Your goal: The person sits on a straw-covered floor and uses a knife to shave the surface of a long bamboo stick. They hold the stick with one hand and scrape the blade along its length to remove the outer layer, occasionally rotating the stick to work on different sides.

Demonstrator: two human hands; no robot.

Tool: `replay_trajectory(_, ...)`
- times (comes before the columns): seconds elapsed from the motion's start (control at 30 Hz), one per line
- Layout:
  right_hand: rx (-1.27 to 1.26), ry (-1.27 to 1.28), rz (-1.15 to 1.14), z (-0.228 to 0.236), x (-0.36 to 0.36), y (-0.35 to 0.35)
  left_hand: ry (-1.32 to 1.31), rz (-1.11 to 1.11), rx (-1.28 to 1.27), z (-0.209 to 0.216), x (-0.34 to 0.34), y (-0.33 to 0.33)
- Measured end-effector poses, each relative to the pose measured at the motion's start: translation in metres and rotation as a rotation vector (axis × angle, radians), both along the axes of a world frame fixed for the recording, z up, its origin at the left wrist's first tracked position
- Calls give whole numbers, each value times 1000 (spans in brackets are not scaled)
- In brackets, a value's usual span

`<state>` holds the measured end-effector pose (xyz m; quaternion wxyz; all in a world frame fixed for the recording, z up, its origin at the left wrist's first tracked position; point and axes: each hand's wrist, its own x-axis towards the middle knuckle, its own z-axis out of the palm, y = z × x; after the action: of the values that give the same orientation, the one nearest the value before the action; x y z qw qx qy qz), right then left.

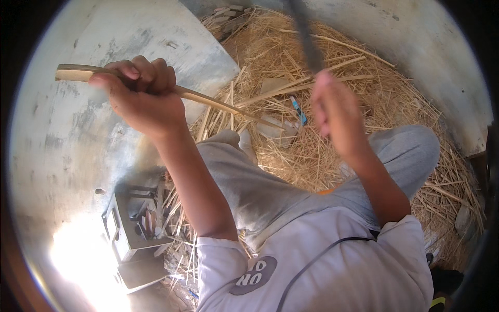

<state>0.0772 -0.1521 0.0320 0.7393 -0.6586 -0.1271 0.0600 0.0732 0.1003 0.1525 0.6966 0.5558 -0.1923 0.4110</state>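
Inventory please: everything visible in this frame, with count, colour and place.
Bamboo strip: one, pale yellow, through the left fist
Long tool: one, dark, motion-blurred, in the right hand
Cutter knife: one, blue, on the shavings
Shavings: uncountable, straw-coloured, heaped across the ground
Loose strips: several, pale, on the heap
Boxy stand: one, greyish, lower left
Scuffed surfaces: two, whitish, left and upper right
Cable: one, black, across the shirt
Shirt: one, whitish, bottom centre
Trousers: one pair, grey, centre
Left hand: one, bare, upper left
Right hand: one, bare, blurred, right of centre
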Motion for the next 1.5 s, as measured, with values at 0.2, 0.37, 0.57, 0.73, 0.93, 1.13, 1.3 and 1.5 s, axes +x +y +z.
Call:
replay_trajectory(0.2,70,224,14,-145,-53,80,112,27,-91,9,9,-26)
replay_trajectory(0.37,-42,557,309,-47,-13,40,21,55,-71,-1,7,5)
replay_trajectory(0.57,610,-291,-411,-17,17,32,-8,62,-15,-10,-2,11)
replay_trajectory(0.73,-231,258,201,-143,-52,88,89,75,-79,-4,24,-13)
replay_trajectory(0.93,162,317,154,-14,16,2,39,29,21,-9,26,-18)
replay_trajectory(1.13,564,511,101,-106,0,67,141,-6,24,-4,43,-33)
replay_trajectory(1.3,-11,743,362,-78,5,54,138,235,-58,-48,61,-13)
replay_trajectory(1.5,44,340,109,-21,37,9,35,168,20,-26,32,2)
